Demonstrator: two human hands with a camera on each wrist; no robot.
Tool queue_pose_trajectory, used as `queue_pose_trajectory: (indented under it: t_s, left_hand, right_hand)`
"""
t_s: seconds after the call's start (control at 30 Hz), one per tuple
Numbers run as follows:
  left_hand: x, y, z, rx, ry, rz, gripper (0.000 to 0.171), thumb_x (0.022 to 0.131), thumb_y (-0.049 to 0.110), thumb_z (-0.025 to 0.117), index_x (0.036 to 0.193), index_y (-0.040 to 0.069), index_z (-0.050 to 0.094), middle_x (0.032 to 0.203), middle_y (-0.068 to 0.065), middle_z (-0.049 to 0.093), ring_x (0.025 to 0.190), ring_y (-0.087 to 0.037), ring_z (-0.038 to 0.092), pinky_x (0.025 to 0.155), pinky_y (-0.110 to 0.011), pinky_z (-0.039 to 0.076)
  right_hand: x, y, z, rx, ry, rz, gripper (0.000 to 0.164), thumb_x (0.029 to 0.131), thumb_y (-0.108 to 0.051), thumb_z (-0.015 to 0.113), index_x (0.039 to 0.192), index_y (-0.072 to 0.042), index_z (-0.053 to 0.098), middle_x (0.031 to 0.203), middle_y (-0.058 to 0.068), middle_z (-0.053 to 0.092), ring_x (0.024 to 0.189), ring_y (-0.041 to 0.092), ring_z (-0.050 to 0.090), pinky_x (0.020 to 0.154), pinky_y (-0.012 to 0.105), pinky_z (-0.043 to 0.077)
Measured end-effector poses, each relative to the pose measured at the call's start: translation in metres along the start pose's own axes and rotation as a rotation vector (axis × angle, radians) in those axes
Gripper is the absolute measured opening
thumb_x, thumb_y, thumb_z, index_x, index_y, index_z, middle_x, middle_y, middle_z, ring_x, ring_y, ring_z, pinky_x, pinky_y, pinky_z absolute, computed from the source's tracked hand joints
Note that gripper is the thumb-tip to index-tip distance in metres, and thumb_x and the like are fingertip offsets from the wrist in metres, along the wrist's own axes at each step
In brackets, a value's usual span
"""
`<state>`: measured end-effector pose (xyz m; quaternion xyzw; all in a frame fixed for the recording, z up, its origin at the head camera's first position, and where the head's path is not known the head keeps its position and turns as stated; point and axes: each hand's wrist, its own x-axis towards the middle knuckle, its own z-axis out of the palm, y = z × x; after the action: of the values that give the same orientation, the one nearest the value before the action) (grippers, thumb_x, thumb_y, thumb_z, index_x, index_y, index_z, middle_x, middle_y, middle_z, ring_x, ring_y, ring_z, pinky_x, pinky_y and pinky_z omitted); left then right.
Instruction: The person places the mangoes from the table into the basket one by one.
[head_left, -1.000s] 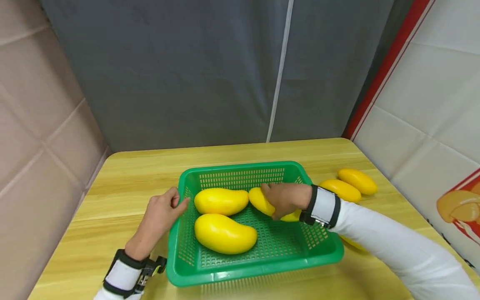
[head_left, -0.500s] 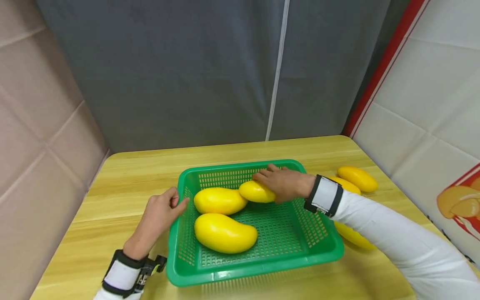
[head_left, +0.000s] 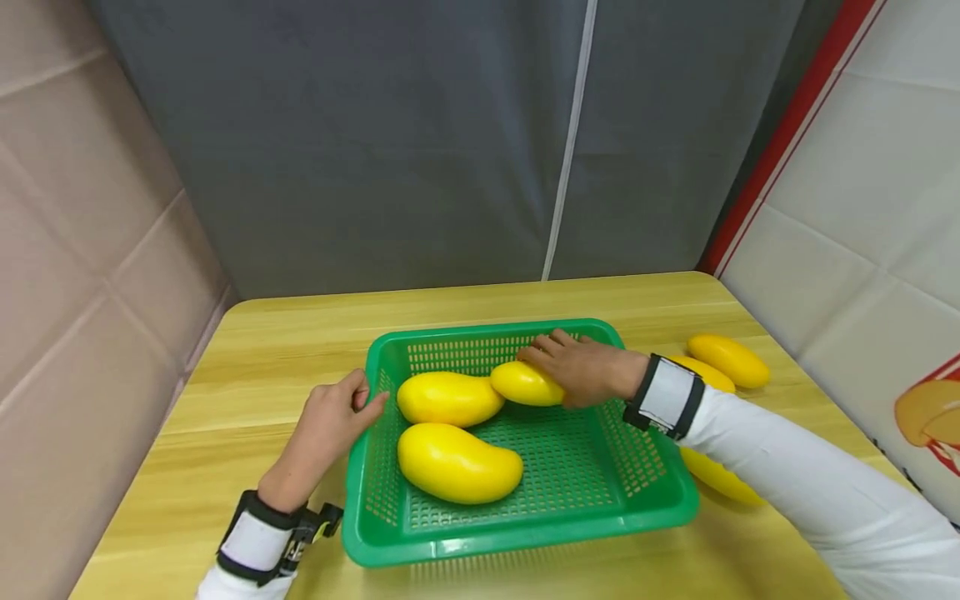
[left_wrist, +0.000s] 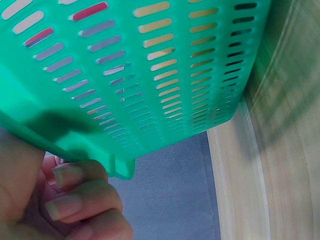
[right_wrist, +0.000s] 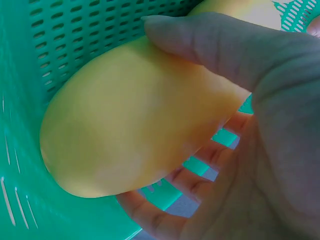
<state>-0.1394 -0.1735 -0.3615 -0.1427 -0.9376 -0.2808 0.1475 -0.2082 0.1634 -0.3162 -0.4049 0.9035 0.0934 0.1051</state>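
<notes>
A green plastic basket (head_left: 525, 542) with slotted walls sits on the table. My left hand (head_left: 324, 427) grips its left rim, thumb over the edge and fingers curled beneath, as the left wrist view shows. Inside, at the back right, my right hand (head_left: 583, 367) holds a yellow mango (head_left: 523, 384). In the right wrist view the thumb lies across one side of this mango (right_wrist: 120, 125) and the fingers curl round the other. Its left end touches or nearly touches a second mango (head_left: 448, 399). A third mango (head_left: 459, 464) lies in front of that one, on the basket floor.
More mangoes lie on the wooden table (head_left: 277, 333) right of the basket: one far back (head_left: 729, 360), one partly behind the right wrist, and one mango (head_left: 720, 479) half hidden under the right sleeve. A grey curtain (head_left: 375, 150) stands behind; pale panels flank both sides.
My right hand has moved toward the basket's back wall, turning the mango from a slant to lie more along the back. The left hand stays on the rim.
</notes>
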Motion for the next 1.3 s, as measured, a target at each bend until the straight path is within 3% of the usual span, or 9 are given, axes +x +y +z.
queue_pose_trajectory:
  t_s: [0.37,0.83,1.3]
  left_hand:
    - [0.0005,0.0014,-0.0003,0.0,-0.001,-0.002,0.031,0.086,0.02,0.063,0.071,0.011,0.038,0.055,0.004,0.025,0.042,-0.01,0.028,0.042,-0.022,0.024]
    - [-0.0002,-0.0008,0.0012,0.004,0.009,0.012,0.032,0.085,0.02,0.064,0.07,0.011,0.037,0.055,0.004,0.026,0.042,-0.01,0.028,0.043,-0.023,0.024]
    - [-0.0015,0.0019,-0.0006,0.007,0.013,0.007,0.031,0.087,0.022,0.063,0.071,0.011,0.038,0.055,0.004,0.027,0.042,-0.009,0.027,0.042,-0.023,0.024]
  right_hand:
    - [-0.0002,-0.0005,0.0009,0.009,-0.017,0.007,0.09,0.071,-0.029,0.078,0.143,-0.017,0.025,0.135,0.01,0.034,0.118,0.029,0.033,0.089,0.051,0.041]
    - [0.0006,-0.0043,-0.002,0.012,-0.045,0.036,0.09,0.072,-0.029,0.078,0.143,-0.015,0.025,0.136,0.011,0.033,0.12,0.03,0.031,0.091,0.051,0.039]
    - [0.0055,-0.0085,0.0042,-0.004,-0.109,0.055,0.072,0.073,-0.031,0.077,0.132,-0.02,0.036,0.131,0.008,0.039,0.119,0.029,0.034,0.089,0.053,0.041]
